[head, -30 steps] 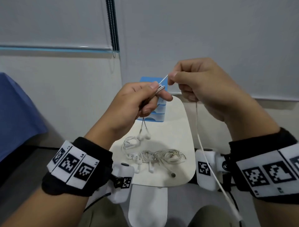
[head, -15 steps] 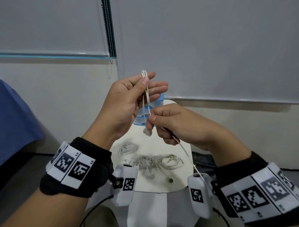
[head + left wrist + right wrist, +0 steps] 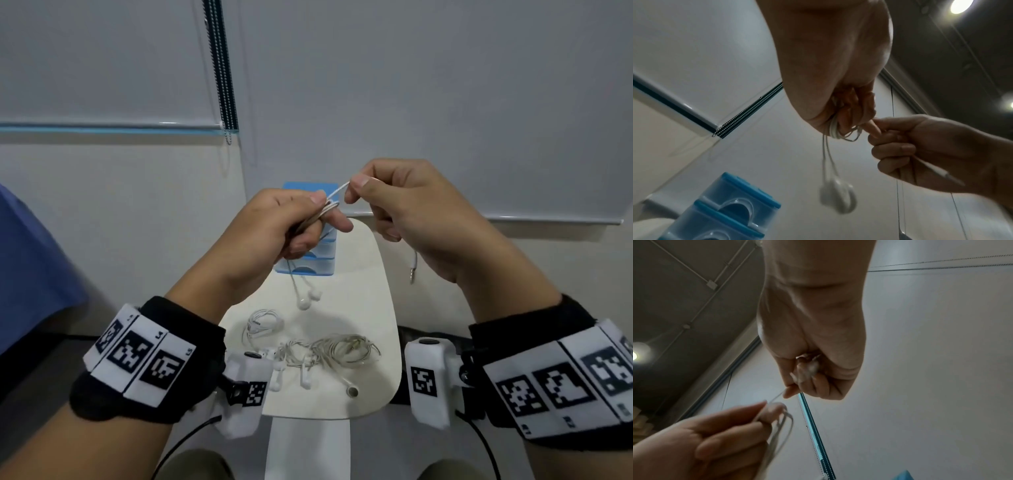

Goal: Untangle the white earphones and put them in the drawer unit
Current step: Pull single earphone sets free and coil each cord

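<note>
My left hand point(image 3: 325, 210) holds a pair of white earphones point(image 3: 330, 205), the cord coiled in loops round its curled fingers. The two earbuds point(image 3: 308, 298) hang below it over the table. To the right, my right hand point(image 3: 352, 190) pinches the free end of the cord between thumb and forefinger, and the jack plug point(image 3: 412, 270) dangles under its palm. In the left wrist view the loops point(image 3: 835, 129) sit at my left hand's fingertips point(image 3: 840, 116) with the earbuds point(image 3: 838, 198) blurred below. The blue drawer unit point(image 3: 308, 263) stands behind my left hand, all its drawers closed.
A small white table point(image 3: 376, 308) carries a coiled earphone set point(image 3: 262, 323) and a tangled heap of more earphones point(image 3: 329, 353) near its front edge. A wall with roller blinds and a bead chain point(image 3: 224, 85) lies behind. Blue cloth point(image 3: 27, 274) is at the left.
My right hand has risen from below my left hand to its upper right, carrying the cord over the fingers. The free tail is now short, with the jack hanging just under my right hand.
</note>
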{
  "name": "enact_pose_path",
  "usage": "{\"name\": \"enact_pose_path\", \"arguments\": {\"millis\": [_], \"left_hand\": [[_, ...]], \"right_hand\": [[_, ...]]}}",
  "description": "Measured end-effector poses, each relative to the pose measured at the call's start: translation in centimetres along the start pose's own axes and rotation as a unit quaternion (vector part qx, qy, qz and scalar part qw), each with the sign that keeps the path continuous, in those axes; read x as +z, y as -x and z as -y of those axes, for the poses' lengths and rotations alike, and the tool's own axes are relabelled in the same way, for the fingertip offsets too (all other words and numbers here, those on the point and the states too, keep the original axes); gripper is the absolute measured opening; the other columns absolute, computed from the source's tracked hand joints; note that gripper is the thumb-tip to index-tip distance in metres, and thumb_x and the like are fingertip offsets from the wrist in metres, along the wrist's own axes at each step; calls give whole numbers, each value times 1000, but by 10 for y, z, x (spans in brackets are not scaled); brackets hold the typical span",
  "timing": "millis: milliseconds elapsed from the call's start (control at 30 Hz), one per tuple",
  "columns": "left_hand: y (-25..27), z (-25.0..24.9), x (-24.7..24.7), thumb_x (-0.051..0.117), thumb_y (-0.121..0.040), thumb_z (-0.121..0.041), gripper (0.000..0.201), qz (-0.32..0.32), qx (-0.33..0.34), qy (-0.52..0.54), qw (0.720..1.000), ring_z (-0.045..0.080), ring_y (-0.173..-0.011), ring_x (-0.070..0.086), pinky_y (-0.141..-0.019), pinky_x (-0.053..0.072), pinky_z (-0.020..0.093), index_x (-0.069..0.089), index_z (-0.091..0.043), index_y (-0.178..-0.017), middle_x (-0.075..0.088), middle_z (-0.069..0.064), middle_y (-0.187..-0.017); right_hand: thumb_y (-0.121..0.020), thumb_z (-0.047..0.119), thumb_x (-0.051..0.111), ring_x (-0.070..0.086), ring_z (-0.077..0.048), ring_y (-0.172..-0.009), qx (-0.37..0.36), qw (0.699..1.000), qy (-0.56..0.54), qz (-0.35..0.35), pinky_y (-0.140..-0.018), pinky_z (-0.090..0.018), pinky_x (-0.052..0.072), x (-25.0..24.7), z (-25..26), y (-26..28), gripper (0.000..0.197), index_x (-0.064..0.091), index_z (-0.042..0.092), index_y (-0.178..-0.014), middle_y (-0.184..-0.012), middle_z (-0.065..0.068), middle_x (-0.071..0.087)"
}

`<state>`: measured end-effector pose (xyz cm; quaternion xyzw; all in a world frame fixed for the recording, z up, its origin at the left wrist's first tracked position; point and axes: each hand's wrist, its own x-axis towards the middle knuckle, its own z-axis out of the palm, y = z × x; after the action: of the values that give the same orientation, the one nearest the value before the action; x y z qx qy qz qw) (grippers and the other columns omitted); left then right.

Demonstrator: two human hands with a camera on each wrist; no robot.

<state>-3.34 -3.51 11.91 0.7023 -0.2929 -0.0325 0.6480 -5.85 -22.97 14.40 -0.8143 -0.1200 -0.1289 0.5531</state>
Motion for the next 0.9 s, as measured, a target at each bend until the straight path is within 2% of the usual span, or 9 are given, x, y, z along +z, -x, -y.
{"name": "enact_pose_path", "arguments": {"millis": [167, 233, 333, 467, 567, 700, 767, 833, 900], "left_hand": [[1, 0, 1, 39, -108, -22, 40, -10, 42, 117, 992, 12, -49, 23, -51, 27, 20, 73, 0, -104, 41, -3, -50], [1, 0, 3, 40, -108, -20, 36, -37, 50, 156, 986, 10, -48, 38, -53, 39, 17, 71, 0, -110, 54, 0, -57], [-1, 1, 4, 42, -109, -15, 31, -63, 52, 195, 977, 9, -63, 66, -65, 54, 18, 66, 0, -119, 74, 6, -79], [-10, 7, 2, 43, -110, -12, 28, -119, 43, 152, 980, 19, -101, 76, -82, 58, 21, 61, 0, -127, 79, 13, -107], [-14, 15, 2, 47, -109, -10, 25, -132, -4, 66, 989, 16, -99, 76, -85, 60, 25, 64, -1, -125, 79, 9, -105], [-21, 18, -9, 50, -105, -42, 48, -34, -124, -127, 983, 26, -76, 60, -87, 52, 43, 70, -6, -80, 64, 11, -77], [-26, 7, -11, 39, -106, -56, 68, 34, -191, -133, 972, 31, -72, 61, -78, 50, 40, 67, -1, -79, 64, 17, -75], [-31, -7, -13, 29, -105, -64, 87, 115, -241, -130, 955, 37, -72, 72, -72, 58, 37, 68, 8, -77, 71, 26, -79], [-37, -17, -14, 22, -103, -69, 100, 197, -274, -153, 929, 43, -81, 74, -69, 60, 35, 70, 18, -90, 71, 36, -91]], "right_hand": [[-108, 24, 49, 25, -10, -44, 26, 999, -22, 36, -48, -24, 20, 10, -19, 3, 31, 65, 16, -82, -53, 10, 31], [-109, 24, 48, 29, -7, -44, 23, 998, 1, 52, -44, -22, 25, 20, -25, 5, 30, 66, 16, -86, -55, 10, 34], [-107, 27, 51, 37, -7, -50, -3, 991, 112, 70, -54, -26, 34, 33, -30, 6, 26, 71, 20, -91, -58, 12, 44], [-105, 25, 51, 53, -9, -62, -60, 953, 284, 87, -59, -32, 40, 42, -25, 7, 23, 66, 29, -87, -65, 11, 54], [-99, 16, 52, 56, -25, -71, -107, 907, 399, 87, -63, -41, 49, 47, -19, 7, 19, 59, 27, -85, -75, 5, 58], [-101, 18, 52, 55, -31, -75, -160, 858, 471, 129, -60, -41, 47, 49, -10, 11, 13, 62, 26, -101, -80, 1, 54], [-99, 15, 55, 53, -27, -74, -183, 858, 457, 147, -60, -42, 46, 49, -5, 16, 14, 58, 27, -106, -76, 8, 49], [-95, 12, 57, 58, -22, -74, -187, 864, 436, 168, -61, -43, 50, 48, -1, 19, 19, 54, 26, -106, -82, 9, 60], [-96, 15, 56, 61, -14, -72, -188, 867, 423, 182, -61, -41, 52, 47, 3, 19, 14, 56, 27, -104, -82, 14, 65]]}}
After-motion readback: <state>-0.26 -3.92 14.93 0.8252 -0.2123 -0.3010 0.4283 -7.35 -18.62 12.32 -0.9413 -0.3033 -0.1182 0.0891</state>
